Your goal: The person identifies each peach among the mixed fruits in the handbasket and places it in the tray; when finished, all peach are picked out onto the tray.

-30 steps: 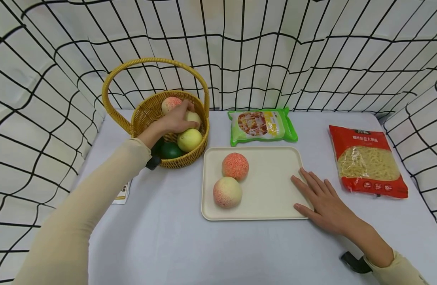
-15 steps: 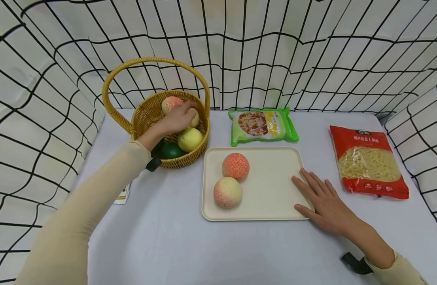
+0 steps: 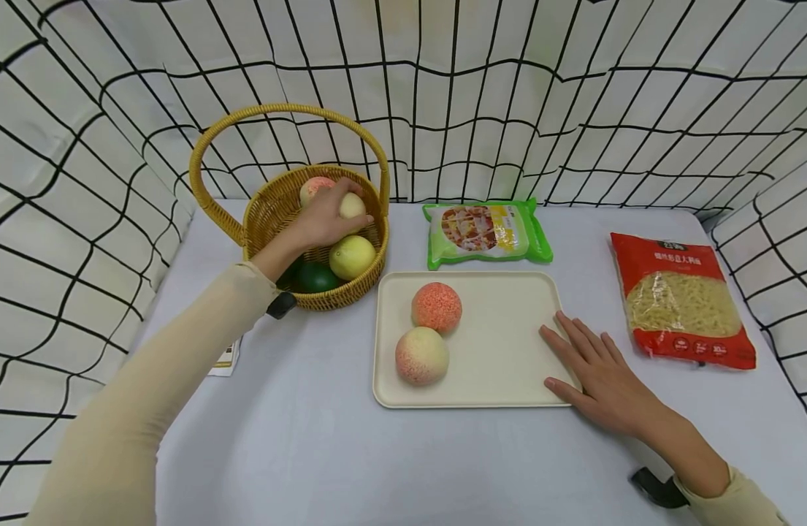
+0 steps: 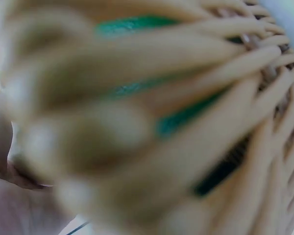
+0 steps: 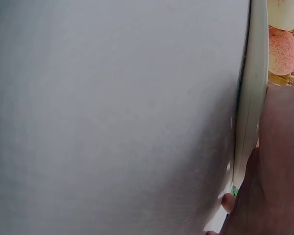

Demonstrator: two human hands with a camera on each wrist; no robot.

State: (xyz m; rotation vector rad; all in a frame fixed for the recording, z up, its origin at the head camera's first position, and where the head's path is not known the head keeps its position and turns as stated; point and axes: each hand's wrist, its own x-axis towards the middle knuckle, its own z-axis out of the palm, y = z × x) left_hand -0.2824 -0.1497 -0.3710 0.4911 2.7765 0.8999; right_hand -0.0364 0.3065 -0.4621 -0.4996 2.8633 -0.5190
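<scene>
In the head view my left hand (image 3: 324, 215) reaches into a yellow wicker basket (image 3: 272, 219). Its fingers and thumb are curled round a pale round fruit (image 3: 353, 207). Beside that hand, the basket holds a pink-and-white peach (image 3: 315, 188), a yellow fruit (image 3: 352, 257) and a dark green fruit (image 3: 316, 277). With fingers spread, my right hand (image 3: 603, 380) rests on the right edge of a cream tray (image 3: 502, 340). Two peaches lie at the tray's left: a red one (image 3: 437, 307) and a paler one (image 3: 421, 356). Blurred basket weave (image 4: 186, 107) fills most of the left wrist view.
A green food packet (image 3: 487, 231) lies behind the tray. At the right is a red bag of pasta (image 3: 682, 299). A white printed card (image 3: 227, 358) is partly hidden by the left sleeve. Black wire mesh (image 3: 436, 131) surrounds the white table.
Inside the basket my left hand has shifted its fingers and thumb about the pale fruit. The right hand has kept its place on the tray.
</scene>
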